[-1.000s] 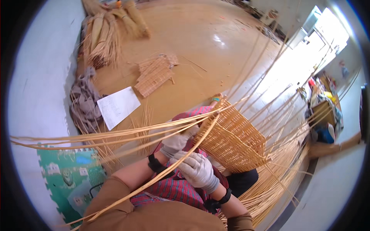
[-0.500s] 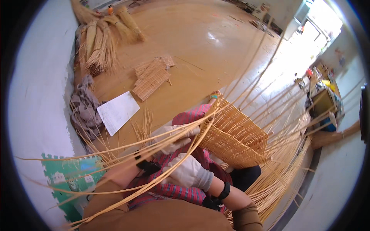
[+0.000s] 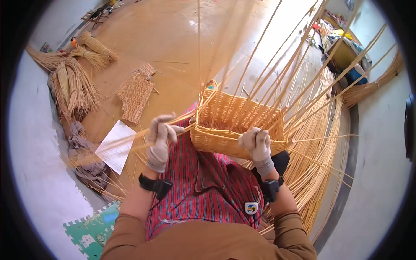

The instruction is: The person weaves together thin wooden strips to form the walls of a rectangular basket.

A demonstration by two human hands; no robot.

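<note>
A rectangular woven wicker basket [image 3: 221, 141] sits over my lap, its near long wall toward me. My right hand [image 3: 259, 147], in a pale work glove, is closed on the rim of that wall, right of its middle. Off the basket's left corner, my gloved left hand [image 3: 159, 141] is closed round several long wicker strands [image 3: 138, 138] that run out from the corner. Their far ends blur at the left. More uncut rods [image 3: 260, 56] stand up from the basket's far and right sides. The basket's base is partly hidden by its walls.
Flat woven panels [image 3: 136, 95] and a white sheet of paper [image 3: 115, 149] lie on the floor at left. Tied wicker bundles [image 3: 76, 86] lean by the left wall, above a grey cloth [image 3: 84, 151]. Long loose rods [image 3: 318, 164] cover the floor at right. A green foam mat [image 3: 93, 232] lies lower left.
The basket has turned from tilted to nearly level. My right hand has moved from the strands near my lap up to its rim. My left hand has shifted left along the strands.
</note>
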